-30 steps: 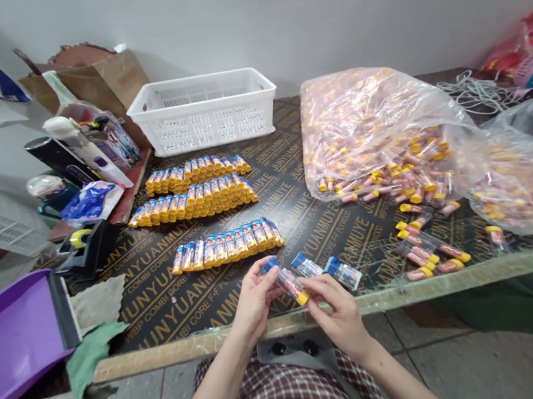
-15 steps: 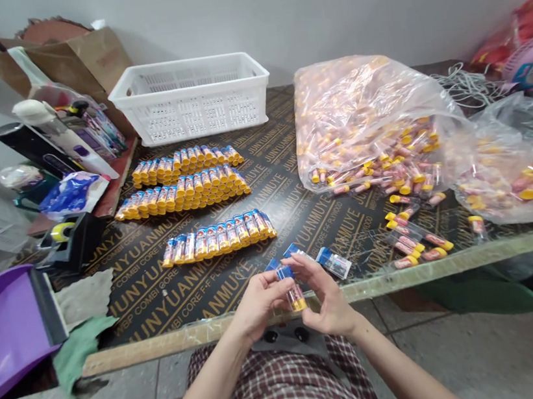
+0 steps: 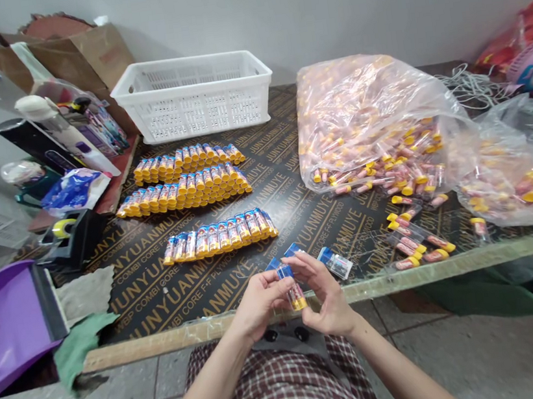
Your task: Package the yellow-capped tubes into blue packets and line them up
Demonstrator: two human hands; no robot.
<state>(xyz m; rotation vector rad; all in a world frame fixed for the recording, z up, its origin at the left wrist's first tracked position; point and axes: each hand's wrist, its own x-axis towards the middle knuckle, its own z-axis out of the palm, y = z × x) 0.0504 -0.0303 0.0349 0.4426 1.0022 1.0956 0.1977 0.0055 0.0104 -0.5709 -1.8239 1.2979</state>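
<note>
The fingers of the left hand (image 3: 255,302) are grasping one small clear tube (image 3: 297,296), near the front edge of the desk (image 3: 162,305). The tube has a blue part at its upper end and a yellow cap at its lower end, which is directed toward the person. The right hand (image 3: 327,296) is at the other side of this tube, with its fingers bent and its thumb apart from them – whether they press on the tube, I cannot tell.

Just beyond the right hand lies a flat blue-and-white piece (image 3: 338,263). Farther from the left hand there is a short row of tubes (image 3: 219,235), standing close together, and behind it are two longer groups (image 3: 187,193) with yellow ends toward the front. A white basket (image 3: 203,111) stands near the wall. On the right side, loose tubes (image 3: 412,242) lie before a large clear bag (image 3: 358,115) – it is filled with many more.
</note>
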